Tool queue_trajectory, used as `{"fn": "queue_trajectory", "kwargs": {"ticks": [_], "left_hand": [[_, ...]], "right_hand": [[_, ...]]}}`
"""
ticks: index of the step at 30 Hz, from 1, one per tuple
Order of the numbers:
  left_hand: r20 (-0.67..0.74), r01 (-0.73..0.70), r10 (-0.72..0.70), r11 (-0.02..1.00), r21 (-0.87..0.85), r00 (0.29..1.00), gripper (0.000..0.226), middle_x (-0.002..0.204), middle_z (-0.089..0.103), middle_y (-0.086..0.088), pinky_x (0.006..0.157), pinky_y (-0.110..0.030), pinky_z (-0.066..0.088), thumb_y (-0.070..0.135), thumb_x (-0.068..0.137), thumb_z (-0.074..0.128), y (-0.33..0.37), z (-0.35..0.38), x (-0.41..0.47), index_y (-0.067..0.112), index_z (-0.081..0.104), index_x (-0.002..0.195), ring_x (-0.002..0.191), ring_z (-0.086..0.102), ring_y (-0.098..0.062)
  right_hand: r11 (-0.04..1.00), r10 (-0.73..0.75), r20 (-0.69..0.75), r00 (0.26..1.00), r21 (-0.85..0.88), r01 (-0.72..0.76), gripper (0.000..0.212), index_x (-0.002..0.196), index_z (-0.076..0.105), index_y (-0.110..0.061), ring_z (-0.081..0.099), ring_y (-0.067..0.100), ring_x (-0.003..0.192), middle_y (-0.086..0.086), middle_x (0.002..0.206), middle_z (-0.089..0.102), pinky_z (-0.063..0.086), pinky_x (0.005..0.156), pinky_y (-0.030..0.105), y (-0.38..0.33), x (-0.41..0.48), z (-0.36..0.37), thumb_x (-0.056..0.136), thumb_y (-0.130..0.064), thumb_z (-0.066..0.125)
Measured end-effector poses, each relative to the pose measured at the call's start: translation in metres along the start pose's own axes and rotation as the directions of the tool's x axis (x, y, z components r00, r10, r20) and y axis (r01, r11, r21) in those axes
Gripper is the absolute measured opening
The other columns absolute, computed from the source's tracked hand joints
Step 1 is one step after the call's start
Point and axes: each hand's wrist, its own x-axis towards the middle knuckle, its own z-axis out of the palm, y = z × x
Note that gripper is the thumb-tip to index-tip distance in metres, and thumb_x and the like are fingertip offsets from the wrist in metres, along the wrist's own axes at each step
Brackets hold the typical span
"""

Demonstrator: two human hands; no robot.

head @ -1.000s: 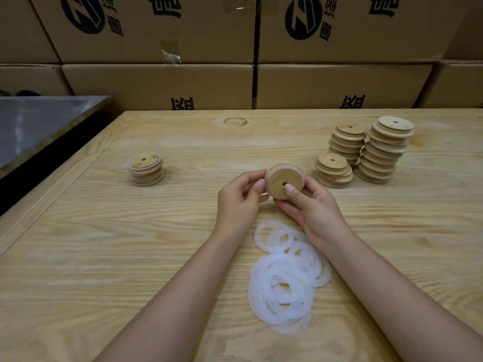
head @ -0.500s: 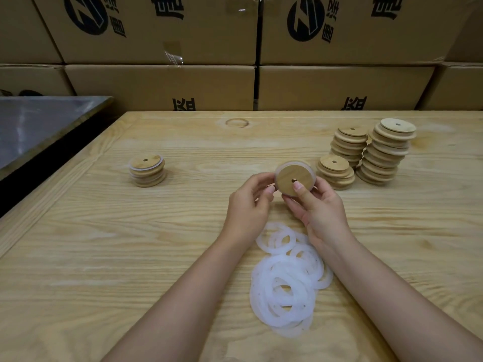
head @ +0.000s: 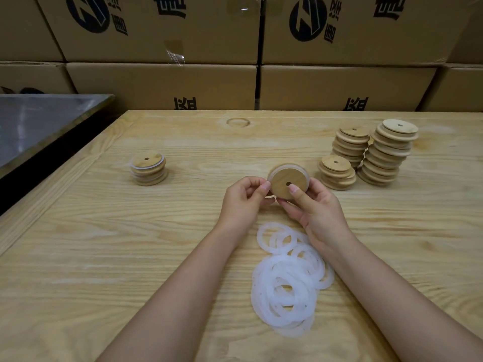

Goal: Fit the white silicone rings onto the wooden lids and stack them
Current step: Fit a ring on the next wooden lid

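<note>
A round wooden lid (head: 283,180) with a small centre hole is held up on edge over the table's middle, a white silicone ring round its rim. My right hand (head: 317,210) grips it from the right, thumb pressed near the hole. My left hand (head: 241,202) pinches its left edge with curled fingers. A pile of loose white silicone rings (head: 288,280) lies on the table just below my hands. At the left stands a short stack of lids with white rings fitted (head: 148,168). Three stacks of bare wooden lids (head: 384,152) stand at the right.
The wooden table (head: 130,257) spreads wide around the work. A wall of cardboard boxes (head: 162,82) closes off its far edge. A grey metal surface (head: 39,121) sits beyond the dark gap at the left.
Both hands have turned the lid a little and shifted it slightly right, toward the bare-lid stacks. The left fingertips now pinch its left rim.
</note>
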Motion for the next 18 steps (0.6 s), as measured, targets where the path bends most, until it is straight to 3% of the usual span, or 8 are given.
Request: {"fn": "queue_trajectory", "kwargs": {"ticks": [5,9,13,15,18], "left_hand": [[-0.012,0.033,-0.032,0.997,0.076,0.999,0.020,0.083,0.065,-0.009,0.078,-0.025,0.055,0.005,0.097,0.046,0.0005,0.0006,-0.0007,0.010,0.054,0.080,0.074,0.066,-0.014],[-0.054,0.025,-0.017,0.987,0.159,0.998,0.016,0.085,0.068,-0.013,0.087,-0.040,0.053,0.009,0.095,0.052,-0.0012,0.0005,0.0007,0.013,0.056,0.080,0.085,0.068,-0.028],[-0.048,0.011,-0.008,0.998,0.056,0.999,0.005,0.079,0.071,-0.010,0.078,-0.042,0.056,0.014,0.094,0.054,-0.0001,0.0021,-0.0020,0.019,0.053,0.096,0.078,0.069,-0.027],[0.028,0.013,-0.013,1.000,0.004,1.000,0.022,0.084,0.072,-0.008,0.075,-0.038,0.056,0.011,0.094,0.054,0.0017,0.0008,-0.0028,0.025,0.050,0.111,0.078,0.068,-0.023],[0.128,0.004,-0.015,0.996,0.086,0.992,0.050,0.114,0.067,-0.011,0.090,-0.033,0.052,0.002,0.087,0.063,0.0033,0.0008,-0.0044,0.013,0.047,0.132,0.098,0.065,-0.017]], "right_hand": [[0.998,0.058,-0.008,0.998,0.024,-0.058,0.022,0.108,0.062,-0.005,0.067,0.026,0.103,0.017,0.110,0.069,0.056,0.086,0.033,0.0015,0.0006,0.0013,0.086,-0.004,0.060],[0.998,0.061,-0.018,0.998,0.022,-0.060,0.032,0.106,0.063,-0.003,0.069,0.027,0.099,0.018,0.106,0.070,0.058,0.080,0.031,0.0004,-0.0001,0.0011,0.075,-0.013,0.068],[0.998,0.005,-0.053,0.999,-0.063,-0.008,0.039,0.113,0.059,-0.006,0.072,0.024,0.088,0.010,0.093,0.074,0.057,0.066,0.026,-0.0021,-0.0005,0.0016,0.077,-0.013,0.071],[0.995,-0.027,-0.076,0.997,-0.100,0.020,0.039,0.117,0.057,-0.016,0.073,0.022,0.082,0.007,0.087,0.075,0.057,0.062,0.025,-0.0015,0.0001,0.0015,0.081,-0.010,0.070],[0.997,-0.037,-0.092,0.995,-0.078,0.030,0.041,0.125,0.055,-0.014,0.072,0.021,0.085,0.005,0.092,0.075,0.057,0.064,0.024,-0.0009,0.0006,0.0008,0.085,-0.013,0.067]]}}
